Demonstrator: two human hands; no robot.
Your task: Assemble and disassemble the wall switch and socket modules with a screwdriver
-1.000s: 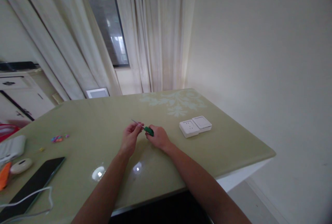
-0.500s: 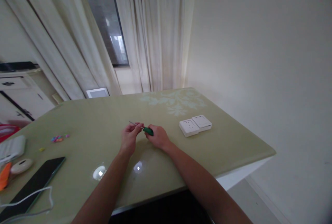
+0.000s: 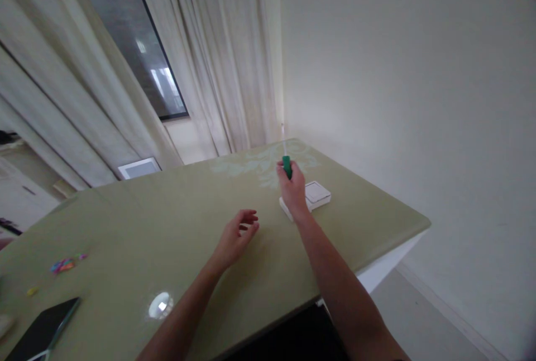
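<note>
Phone (image 3: 42,332): dark slab way off to the left of our left hand, down at the near edge of the table, partly cut off by the picture edge.
Coloured bits (image 3: 63,264): a little pile of bright scraps, also well left of our left hand and a bit further out than the phone.
White frame (image 3: 139,168): past the far table edge, left of and beyond both hands, at the foot of the curtains (image 3: 218,71).
Table (image 3: 167,221): glossy olive top with a pale flower print at the far end, just beyond our right hand.
Left hand (image 3: 234,238): low over the table, fingers loosely curled and apart, nothing in it. We can't tell if it's resting on the top.
Screwdriver (image 3: 287,165): green handle sticks up out of our right fist. The thin shaft points up and is too blurry to make out well.
Right hand (image 3: 294,191): clamped round the screwdriver handle, lifted, further out than the left one and well apart from it.
Switch plate (image 3: 317,195): white, lying flat right behind our right hand, and the hand and wrist cover its left part. Touching or not, we can't say.
Wall (image 3: 397,99): plain, off to the right of everything.
</note>
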